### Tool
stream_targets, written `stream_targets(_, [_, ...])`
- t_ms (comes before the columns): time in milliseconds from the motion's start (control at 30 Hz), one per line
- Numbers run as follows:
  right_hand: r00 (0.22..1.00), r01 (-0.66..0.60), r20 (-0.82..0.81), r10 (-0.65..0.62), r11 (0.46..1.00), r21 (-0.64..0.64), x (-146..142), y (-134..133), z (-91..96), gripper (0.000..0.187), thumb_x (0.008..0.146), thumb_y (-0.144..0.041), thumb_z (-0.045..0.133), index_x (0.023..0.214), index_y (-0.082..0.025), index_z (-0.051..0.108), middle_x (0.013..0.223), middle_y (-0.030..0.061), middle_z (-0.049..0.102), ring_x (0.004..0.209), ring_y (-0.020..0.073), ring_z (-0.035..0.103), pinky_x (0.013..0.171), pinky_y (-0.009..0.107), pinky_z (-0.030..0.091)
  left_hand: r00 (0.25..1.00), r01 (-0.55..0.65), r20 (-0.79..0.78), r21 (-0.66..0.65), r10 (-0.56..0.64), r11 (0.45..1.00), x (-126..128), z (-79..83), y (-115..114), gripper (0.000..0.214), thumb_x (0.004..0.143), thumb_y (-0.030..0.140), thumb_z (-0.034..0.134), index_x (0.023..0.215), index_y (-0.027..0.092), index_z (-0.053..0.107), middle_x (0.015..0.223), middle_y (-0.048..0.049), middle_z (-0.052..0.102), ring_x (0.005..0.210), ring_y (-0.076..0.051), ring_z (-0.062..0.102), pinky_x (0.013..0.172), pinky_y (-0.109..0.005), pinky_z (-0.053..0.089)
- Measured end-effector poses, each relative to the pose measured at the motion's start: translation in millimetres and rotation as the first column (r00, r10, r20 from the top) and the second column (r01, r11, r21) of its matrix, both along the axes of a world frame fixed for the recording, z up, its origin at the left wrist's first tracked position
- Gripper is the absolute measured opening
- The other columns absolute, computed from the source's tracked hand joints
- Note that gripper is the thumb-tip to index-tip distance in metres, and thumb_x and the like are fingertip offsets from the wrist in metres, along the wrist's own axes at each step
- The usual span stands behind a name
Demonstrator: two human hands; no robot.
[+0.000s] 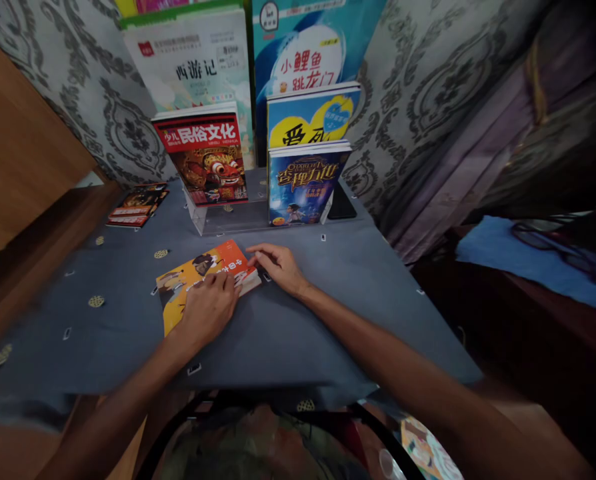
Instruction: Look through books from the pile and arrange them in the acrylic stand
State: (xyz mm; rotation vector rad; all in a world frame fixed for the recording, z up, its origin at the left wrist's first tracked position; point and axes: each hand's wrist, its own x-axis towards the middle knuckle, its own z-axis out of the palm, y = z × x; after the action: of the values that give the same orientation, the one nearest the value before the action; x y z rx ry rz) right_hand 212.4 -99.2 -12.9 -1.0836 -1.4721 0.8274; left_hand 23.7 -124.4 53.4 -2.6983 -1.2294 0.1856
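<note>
An orange-and-yellow paperback book (pixel 223 257) lies on the cloth-covered table, turned at an angle with its cover up. My left hand (pixel 211 303) rests over its cover, fingers bent, thumb by the near page edge; part of the title is hidden beneath it. At the book's right end is my right hand (pixel 278 267), index finger and thumb stretched toward the corner. Whether those fingertips touch the book, I cannot tell.
Behind, a clear acrylic stand (pixel 233 220) holds a red book (pixel 211 160) and a blue book (pixel 303 183), with taller books behind. Small booklets (pixel 138 203) lie at the left. A dark phone (pixel 342 203) sits right of the stand. Patterned curtain (pixel 428 100) hangs behind.
</note>
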Motion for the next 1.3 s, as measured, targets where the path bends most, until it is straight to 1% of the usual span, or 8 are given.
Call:
stream_targets(200, [1.000, 0.013, 0.010, -0.013, 1.000, 0.012, 0, 0, 2.9, 0.030, 0.093, -0.030, 0.049, 0.105, -0.019, 0.074, 0.082, 0.0041, 0.076, 0.073, 0.0156, 0.067, 0.070, 0.028, 0.052, 0.999, -0.043, -0.032, -0.047, 0.041, 0.998, 4, 10.0, -1, 0.040, 0.105, 0.024, 0.029, 0.111, 0.009, 0.065, 0.106, -0.0179, 0.069, 0.101, -0.032, 0.066, 0.075, -0.040, 0.054])
stream_targets(533, [1.000, -0.005, 0.000, 0.005, 1.000, -0.010, 0, 0, 3.9, 0.029, 0.093, -0.031, 0.051, 0.106, -0.019, 0.074, 0.086, 0.0044, 0.076, 0.072, 0.0147, 0.067, 0.070, 0.027, 0.053, 1.000, -0.007, -0.004, 0.016, 0.007, 1.000, 2, 8.7, 0, 0.040, 0.104, 0.023, 0.030, 0.106, 0.010, 0.067, 0.103, -0.0178, 0.070, 0.095, -0.031, 0.067, 0.071, -0.038, 0.053])
stream_targets(767, [0.977, 0.013, 0.214, -0.020, 0.999, 0.036, -1, -5, 6.6, 0.027, 0.091, -0.028, 0.053, 0.105, -0.018, 0.074, 0.079, 0.0024, 0.075, 0.067, 0.0141, 0.063, 0.066, 0.026, 0.049, 0.999, -0.034, 0.028, 0.027, 0.033, 0.999, 1, -0.4, -3, 0.041, 0.104, 0.032, 0.033, 0.116, 0.010, 0.065, 0.111, -0.0177, 0.070, 0.104, -0.032, 0.065, 0.077, -0.041, 0.054])
stream_targets(867, [0.933, -0.013, 0.358, -0.032, 0.993, 0.121, -5, -9, 4.0, 0.026, 0.093, -0.028, 0.052, 0.103, -0.018, 0.075, 0.084, 0.0046, 0.076, 0.068, 0.0149, 0.063, 0.068, 0.027, 0.048, 0.997, 0.014, 0.077, 0.064, -0.019, 0.998, -13, -10.7, -4, 0.041, 0.102, 0.036, 0.043, 0.130, 0.011, 0.058, 0.126, -0.0174, 0.066, 0.115, -0.030, 0.061, 0.091, -0.043, 0.052])
stream_targets(1000, [0.882, -0.059, 0.468, -0.060, 0.970, 0.236, -9, -13, 0.4, 0.028, 0.095, -0.026, 0.048, 0.106, -0.018, 0.073, 0.100, 0.0098, 0.078, 0.079, 0.0177, 0.069, 0.075, 0.029, 0.050, 0.988, 0.064, 0.139, 0.061, -0.072, 0.996, -52, -21.9, 1, 0.055, 0.096, 0.049, 0.054, 0.144, 0.021, 0.049, 0.146, -0.0144, 0.053, 0.136, -0.033, 0.047, 0.109, -0.053, 0.040])
stream_targets(1100, [0.826, -0.096, 0.560, -0.063, 0.963, 0.250, -13, -18, 1.3, 0.027, 0.095, -0.025, 0.049, 0.109, -0.020, 0.072, 0.102, 0.0093, 0.078, 0.080, 0.0188, 0.071, 0.072, 0.029, 0.049, 0.982, -0.023, 0.187, 0.038, 0.015, 0.999, -87, -28.5, 9, 0.065, 0.092, 0.060, 0.054, 0.147, 0.025, 0.047, 0.153, -0.0156, 0.045, 0.144, -0.037, 0.036, 0.111, -0.059, 0.036])
stream_targets(1167, [0.786, -0.077, 0.611, -0.094, 0.966, 0.247, -15, -22, 3.4, 0.024, 0.095, -0.025, 0.051, 0.106, -0.021, 0.072, 0.101, 0.0089, 0.078, 0.080, 0.0197, 0.071, 0.070, 0.029, 0.048, 0.974, -0.072, 0.214, -0.015, 0.073, 0.997, -105, -31.3, 15, 0.062, 0.095, 0.058, 0.049, 0.146, 0.023, 0.048, 0.155, -0.0161, 0.042, 0.147, -0.036, 0.033, 0.112, -0.055, 0.038])
stream_targets(1300, [0.724, -0.018, 0.676, -0.136, 0.976, 0.216, -17, -23, 6.7, 0.023, 0.097, -0.025, 0.049, 0.103, -0.021, 0.071, 0.094, 0.0087, 0.078, 0.077, 0.0199, 0.069, 0.069, 0.029, 0.046, 0.965, -0.101, 0.235, -0.082, 0.118, 0.991, -118, -28.1, 18, 0.059, 0.098, 0.054, 0.046, 0.146, 0.021, 0.049, 0.157, -0.0154, 0.040, 0.148, -0.033, 0.034, 0.112, -0.049, 0.041])
